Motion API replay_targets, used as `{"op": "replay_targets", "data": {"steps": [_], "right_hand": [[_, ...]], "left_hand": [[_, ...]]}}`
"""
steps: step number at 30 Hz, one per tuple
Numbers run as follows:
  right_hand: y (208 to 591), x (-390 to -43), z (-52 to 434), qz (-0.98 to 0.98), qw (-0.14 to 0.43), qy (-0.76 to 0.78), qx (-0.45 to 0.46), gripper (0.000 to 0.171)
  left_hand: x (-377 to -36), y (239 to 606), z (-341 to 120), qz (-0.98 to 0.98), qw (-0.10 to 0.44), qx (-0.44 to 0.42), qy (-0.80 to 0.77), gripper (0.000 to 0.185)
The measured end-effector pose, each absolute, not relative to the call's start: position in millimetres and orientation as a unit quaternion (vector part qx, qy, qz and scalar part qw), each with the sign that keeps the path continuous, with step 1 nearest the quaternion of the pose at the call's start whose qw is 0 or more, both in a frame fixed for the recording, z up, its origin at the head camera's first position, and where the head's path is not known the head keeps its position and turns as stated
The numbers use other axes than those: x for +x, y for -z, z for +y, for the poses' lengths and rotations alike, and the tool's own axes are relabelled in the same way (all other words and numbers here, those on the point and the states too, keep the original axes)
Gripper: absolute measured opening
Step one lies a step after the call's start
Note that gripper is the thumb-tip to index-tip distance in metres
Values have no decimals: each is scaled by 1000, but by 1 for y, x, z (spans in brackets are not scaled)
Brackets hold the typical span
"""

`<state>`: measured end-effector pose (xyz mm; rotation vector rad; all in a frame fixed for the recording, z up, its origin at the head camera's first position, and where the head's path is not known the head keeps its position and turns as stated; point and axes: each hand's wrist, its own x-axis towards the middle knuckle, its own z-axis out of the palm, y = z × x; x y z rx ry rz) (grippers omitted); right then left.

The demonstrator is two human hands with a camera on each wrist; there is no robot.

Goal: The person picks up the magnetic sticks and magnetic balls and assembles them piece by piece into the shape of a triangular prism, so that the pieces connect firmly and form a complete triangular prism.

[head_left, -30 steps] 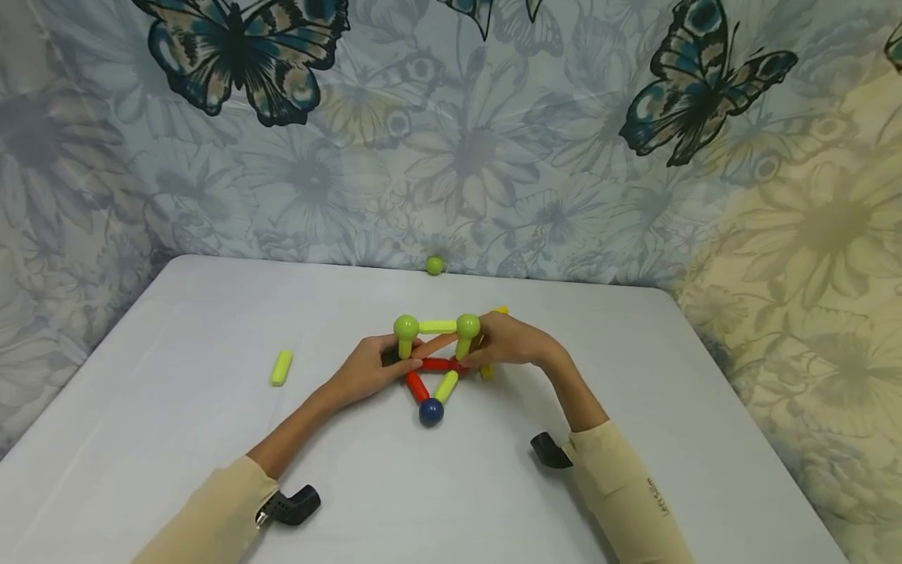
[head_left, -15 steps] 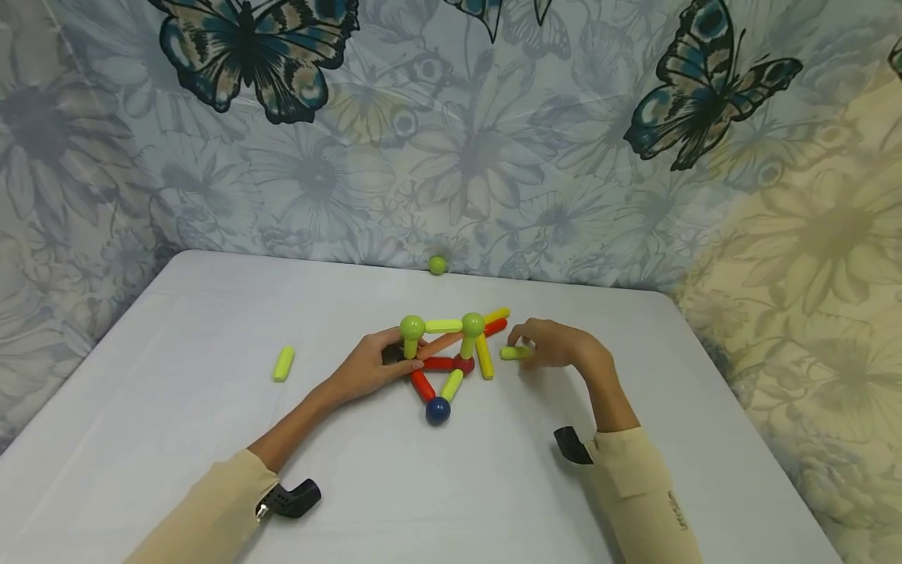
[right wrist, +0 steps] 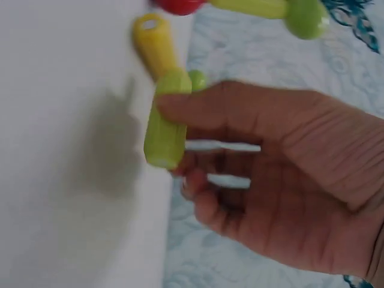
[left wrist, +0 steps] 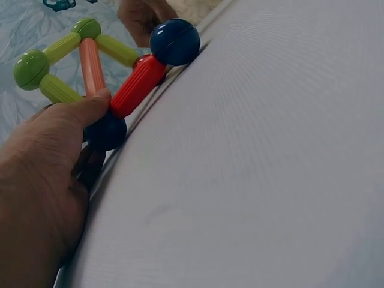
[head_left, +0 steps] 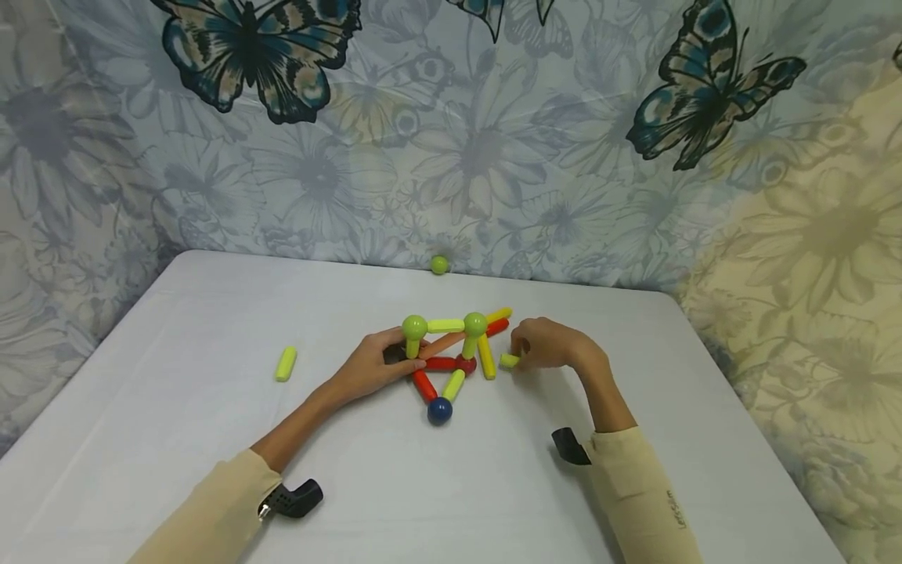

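Note:
A toy frame of magnetic sticks and balls stands mid-table in the head view. It has red sticks, light green sticks, an orange stick, green balls, a red ball and a blue ball at the front. My left hand grips its left corner, thumb and fingers around a second blue ball. To the right of the frame, my right hand pinches a loose light green magnetic stick between thumb and fingers.
Beside the frame lie yellow sticks and a red stick. Another light green stick lies to the left. A loose green ball sits at the table's back edge by the patterned wall cloth.
My right hand has left the frame's right side and moved right to the light green stick on the table, which it now pinches. The left hand keeps its grip on the frame.

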<state>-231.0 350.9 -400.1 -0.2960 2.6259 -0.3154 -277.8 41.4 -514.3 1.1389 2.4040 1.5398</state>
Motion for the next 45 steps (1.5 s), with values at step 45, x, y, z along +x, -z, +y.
{"op": "replay_targets", "data": {"steps": [45], "right_hand": [[348, -265, 319, 886, 15, 394, -245, 21]], "left_hand": [[-278, 514, 43, 785, 51, 372, -492, 28]]}}
